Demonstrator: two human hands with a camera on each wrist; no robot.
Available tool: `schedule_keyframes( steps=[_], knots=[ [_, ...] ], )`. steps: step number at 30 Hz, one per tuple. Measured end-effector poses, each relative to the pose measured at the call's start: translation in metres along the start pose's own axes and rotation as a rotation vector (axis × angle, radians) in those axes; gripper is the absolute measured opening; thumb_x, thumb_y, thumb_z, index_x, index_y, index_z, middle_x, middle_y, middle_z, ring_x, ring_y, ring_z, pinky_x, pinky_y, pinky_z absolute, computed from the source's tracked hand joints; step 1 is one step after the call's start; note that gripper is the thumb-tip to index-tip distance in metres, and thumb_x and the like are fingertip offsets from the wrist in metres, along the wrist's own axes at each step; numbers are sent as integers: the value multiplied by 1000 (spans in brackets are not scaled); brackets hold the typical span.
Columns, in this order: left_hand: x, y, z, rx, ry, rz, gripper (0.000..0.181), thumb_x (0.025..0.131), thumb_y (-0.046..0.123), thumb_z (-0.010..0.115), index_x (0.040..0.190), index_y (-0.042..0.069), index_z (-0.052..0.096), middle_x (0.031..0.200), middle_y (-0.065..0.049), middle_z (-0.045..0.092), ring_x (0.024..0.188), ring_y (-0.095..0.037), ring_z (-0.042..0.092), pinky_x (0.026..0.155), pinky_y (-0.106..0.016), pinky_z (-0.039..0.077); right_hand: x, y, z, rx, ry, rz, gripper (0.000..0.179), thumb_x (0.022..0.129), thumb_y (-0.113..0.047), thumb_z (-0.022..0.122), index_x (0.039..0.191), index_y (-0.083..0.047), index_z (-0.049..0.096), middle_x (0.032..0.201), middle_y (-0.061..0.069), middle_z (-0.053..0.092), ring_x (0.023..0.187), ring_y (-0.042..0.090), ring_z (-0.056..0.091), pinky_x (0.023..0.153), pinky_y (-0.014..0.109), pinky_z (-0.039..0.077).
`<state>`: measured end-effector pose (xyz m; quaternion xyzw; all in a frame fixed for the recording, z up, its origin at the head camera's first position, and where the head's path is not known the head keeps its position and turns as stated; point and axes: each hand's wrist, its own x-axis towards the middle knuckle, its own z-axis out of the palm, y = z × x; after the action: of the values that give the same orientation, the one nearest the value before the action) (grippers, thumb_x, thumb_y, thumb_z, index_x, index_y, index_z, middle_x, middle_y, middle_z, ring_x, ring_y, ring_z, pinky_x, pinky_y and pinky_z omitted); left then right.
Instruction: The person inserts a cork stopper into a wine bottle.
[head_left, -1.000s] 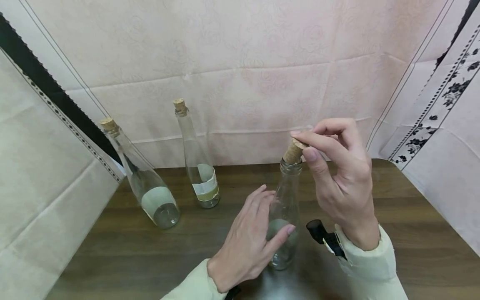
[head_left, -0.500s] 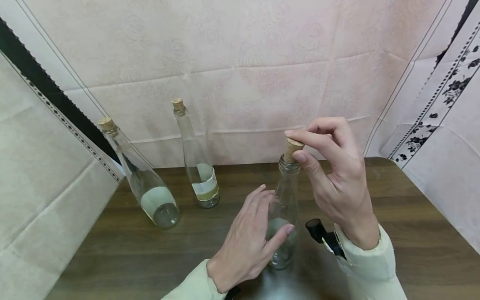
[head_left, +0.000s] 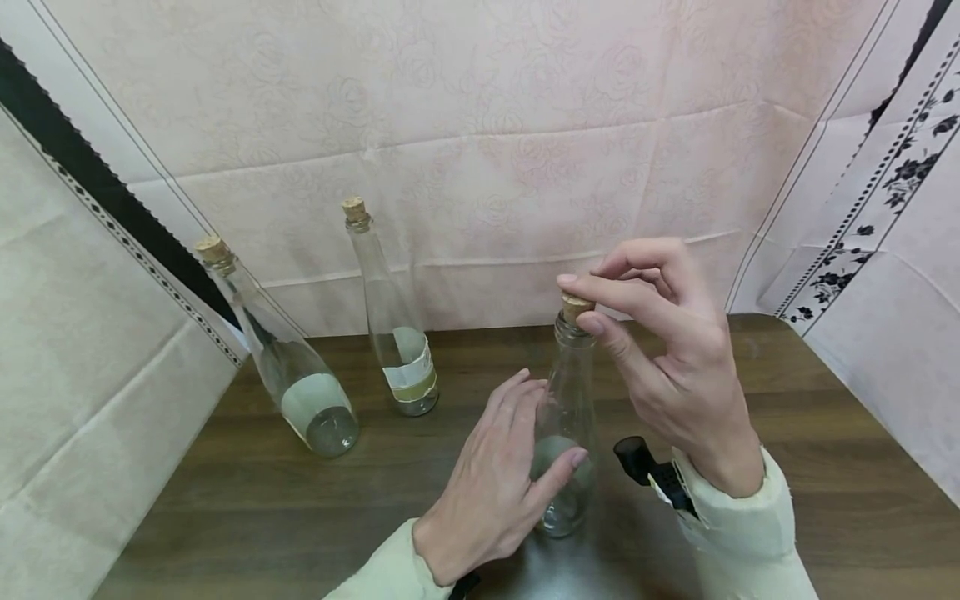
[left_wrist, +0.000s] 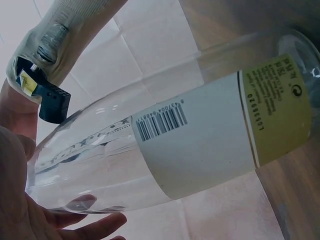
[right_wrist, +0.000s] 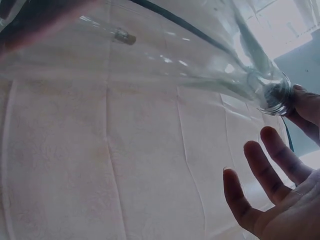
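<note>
A clear glass bottle (head_left: 573, 375) stands upright on the table in front of me. My left hand (head_left: 491, 487) holds its body, thumb at the near side and fingers along the left. A cork (head_left: 577, 307) sits in the bottle's mouth, with its upper part above the rim. My right hand (head_left: 671, 354) pinches that cork between thumb and index finger, the index fingertip over its top. In the left wrist view the bottle's label (left_wrist: 200, 135) shows a barcode and a yellow-green band. The right wrist view shows the neck ring (right_wrist: 280, 97) beside the fingers; the cork is mostly hidden there.
Two more corked glass bottles stand at the left: one (head_left: 311, 387) at the far left, another (head_left: 411, 358) nearer the back. The wooden table (head_left: 300, 517) ends at a pale patterned cloth (head_left: 487, 167), which also hangs on both sides.
My right hand has moved down and slightly left. The cork has sunk deeper into the bottle's neck, with less of it above the rim. The left hand has stayed put.
</note>
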<state>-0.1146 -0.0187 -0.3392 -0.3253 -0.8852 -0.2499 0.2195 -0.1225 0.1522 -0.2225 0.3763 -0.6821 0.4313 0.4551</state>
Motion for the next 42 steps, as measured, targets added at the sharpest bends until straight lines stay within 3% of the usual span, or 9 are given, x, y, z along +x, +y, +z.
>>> schedule_keyframes(
  steps=[6,15,26,35,42],
  knots=[
    [1,0,0,2,-7,-3,60,96,55,44,135,10,45,141,-1,46,145,-11,23,118,-27,24,1,1,-1,-3,2,-14,29,93,-25,62,103,-1,73,100,23,55,88,14,54,76,21,41],
    [2,0,-1,10,-7,-4,59,96,57,40,133,10,48,142,-1,46,145,-10,23,118,-26,24,1,1,2,-40,-7,-33,34,95,-32,57,102,-4,74,98,20,56,97,19,44,79,24,36],
    [4,-1,-2,-3,0,10,53,96,56,42,124,13,52,141,-2,47,145,-11,24,118,-27,24,3,0,6,-69,50,-96,34,96,-31,56,98,-2,73,90,16,54,92,27,41,87,28,27],
    [4,-1,-1,-3,-7,-1,55,96,57,42,125,12,52,141,-1,47,144,-11,25,117,-27,26,-3,0,7,-58,56,-53,34,96,-31,57,103,-2,73,99,23,53,102,25,43,79,22,43],
    [3,-3,2,-19,19,18,57,95,55,46,131,11,49,140,-1,48,142,-13,30,116,-28,28,-8,0,3,-80,44,-20,37,95,-33,59,109,-2,71,103,24,55,105,24,47,82,24,43]
  ],
)
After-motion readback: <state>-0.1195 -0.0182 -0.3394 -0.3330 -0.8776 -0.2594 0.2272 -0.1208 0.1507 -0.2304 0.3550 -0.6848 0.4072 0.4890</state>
